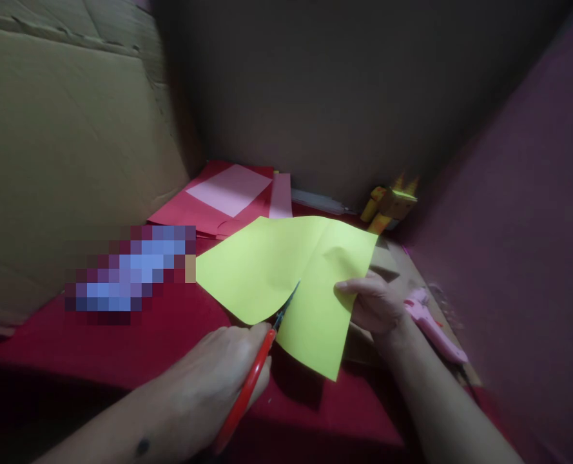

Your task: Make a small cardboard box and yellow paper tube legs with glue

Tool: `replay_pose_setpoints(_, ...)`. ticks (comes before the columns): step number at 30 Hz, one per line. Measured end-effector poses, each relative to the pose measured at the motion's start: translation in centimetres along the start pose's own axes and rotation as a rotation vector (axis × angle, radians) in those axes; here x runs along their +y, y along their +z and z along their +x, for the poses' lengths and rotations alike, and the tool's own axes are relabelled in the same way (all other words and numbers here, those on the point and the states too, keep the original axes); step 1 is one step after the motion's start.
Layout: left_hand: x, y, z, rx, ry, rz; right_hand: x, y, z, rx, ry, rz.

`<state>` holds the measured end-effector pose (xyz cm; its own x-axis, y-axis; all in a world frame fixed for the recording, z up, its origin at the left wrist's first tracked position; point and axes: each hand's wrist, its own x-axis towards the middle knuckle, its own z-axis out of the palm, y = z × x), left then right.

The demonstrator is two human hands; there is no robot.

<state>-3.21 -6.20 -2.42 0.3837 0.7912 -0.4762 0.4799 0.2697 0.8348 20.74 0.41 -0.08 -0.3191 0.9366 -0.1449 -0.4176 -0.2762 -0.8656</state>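
A sheet of yellow-green paper (262,264) is held up over the red cloth, with a slit running in from its near edge. My left hand (218,370) is closed around the red handles of a pair of scissors (254,374). The dark blades sit inside the slit, pointing up and to the right. My right hand (370,306) grips the sheet at its right edge, thumb on top and the other fingers mostly hidden beneath. The part of the sheet between the slit and my right hand hangs down toward me.
Red and pink papers (231,190) lie at the back left. A pink glue gun (434,325) rests on cardboard at the right. Behind stands a small yellow-and-brown paper figure (395,203). A cardboard wall (68,142) rises at left; a blurred-out blue object (134,270) lies near it.
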Motion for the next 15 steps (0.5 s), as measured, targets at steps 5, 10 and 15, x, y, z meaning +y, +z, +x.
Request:
replay_pose_setpoints(5,0.78,0.15,-0.02,0.065,-0.005,0.136,0.14,0.03,-0.04,-0.026,-0.009,-0.003)
replay_pose_setpoints(10,1.02,0.71,0.11,0.102,-0.036,0.154,0.20,-0.17,0.00,-0.027,-0.024,-0.016)
replay_pose_setpoints(15,1.13,0.90,0.26,0.097,0.075,0.064,0.36,-0.45,0.14,-0.030,-0.017,0.002)
